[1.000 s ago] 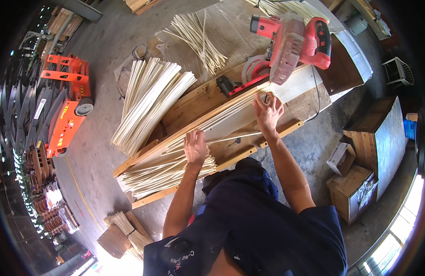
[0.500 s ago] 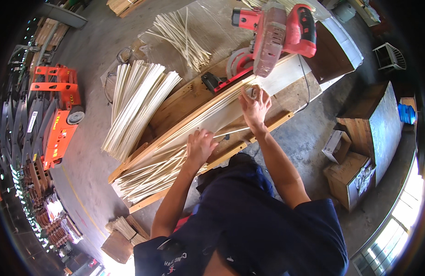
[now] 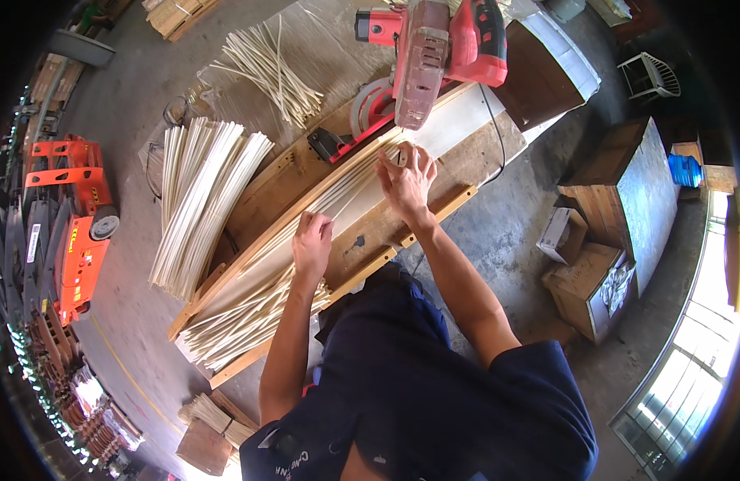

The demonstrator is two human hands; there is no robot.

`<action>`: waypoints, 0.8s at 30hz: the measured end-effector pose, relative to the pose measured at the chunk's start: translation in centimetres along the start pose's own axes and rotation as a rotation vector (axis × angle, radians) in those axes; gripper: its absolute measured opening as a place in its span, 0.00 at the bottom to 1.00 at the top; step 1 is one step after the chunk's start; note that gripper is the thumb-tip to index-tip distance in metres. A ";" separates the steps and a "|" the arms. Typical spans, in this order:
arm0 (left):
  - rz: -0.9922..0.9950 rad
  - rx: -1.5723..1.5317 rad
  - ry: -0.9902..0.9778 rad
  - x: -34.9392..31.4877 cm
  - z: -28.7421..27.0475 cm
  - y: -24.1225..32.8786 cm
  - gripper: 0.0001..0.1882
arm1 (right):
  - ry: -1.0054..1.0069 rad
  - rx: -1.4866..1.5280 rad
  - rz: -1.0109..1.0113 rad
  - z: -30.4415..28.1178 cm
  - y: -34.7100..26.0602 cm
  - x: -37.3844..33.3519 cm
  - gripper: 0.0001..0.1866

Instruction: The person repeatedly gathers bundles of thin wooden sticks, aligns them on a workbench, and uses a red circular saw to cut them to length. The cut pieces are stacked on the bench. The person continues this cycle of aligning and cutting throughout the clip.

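Thin pale wooden sticks [image 3: 346,191] lie in a row along the long wooden rail [image 3: 250,250] of the bench. My left hand [image 3: 312,243] is closed over this row, its fingertips pinching one thin stick. Farther right, my right hand [image 3: 408,183] curls its fingers round a small pale piece at the row's end, partly hidden by the fingers. Just beyond that hand stands a red mitre saw [image 3: 422,72], its dusty guard over the sticks. A loose heap of sticks [image 3: 242,325] lies on the bench left of my left forearm.
A thick bundle of sticks [image 3: 206,204] and a smaller bundle [image 3: 274,76] lie beyond the rail. A black cable [image 3: 498,132] loops over the bench's right end. An orange lift machine [image 3: 81,232] stands at left; cartons [image 3: 582,289] and a large wooden box [image 3: 618,192] at right.
My left hand has gone from spread fingers to a pinch on a stick, slightly farther up the row. My right hand stays by the saw. The whole view has shifted left.
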State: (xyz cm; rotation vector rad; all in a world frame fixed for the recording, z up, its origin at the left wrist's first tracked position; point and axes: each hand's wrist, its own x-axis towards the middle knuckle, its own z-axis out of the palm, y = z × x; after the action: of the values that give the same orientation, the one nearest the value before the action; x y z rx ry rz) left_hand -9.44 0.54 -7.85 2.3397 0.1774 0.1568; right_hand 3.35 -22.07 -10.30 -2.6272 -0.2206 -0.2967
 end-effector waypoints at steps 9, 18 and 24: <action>-0.018 -0.056 0.079 0.3 0.9 0.4 0.05 | -0.008 -0.022 -0.030 -0.2 0.2 0.0 0.22; -0.057 -0.061 0.105 0.4 1.4 0.4 0.05 | -0.038 0.020 -0.011 -0.2 0.5 0.0 0.25; -0.021 0.032 0.125 0.4 1.6 0.0 0.05 | -0.083 -0.009 -0.028 -0.4 0.6 0.0 0.25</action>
State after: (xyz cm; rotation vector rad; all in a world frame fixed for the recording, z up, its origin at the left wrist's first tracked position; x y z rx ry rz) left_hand -8.75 -0.53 -8.92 2.3599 0.2674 0.2917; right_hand 3.42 -22.79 -10.24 -2.6500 -0.2852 -0.1990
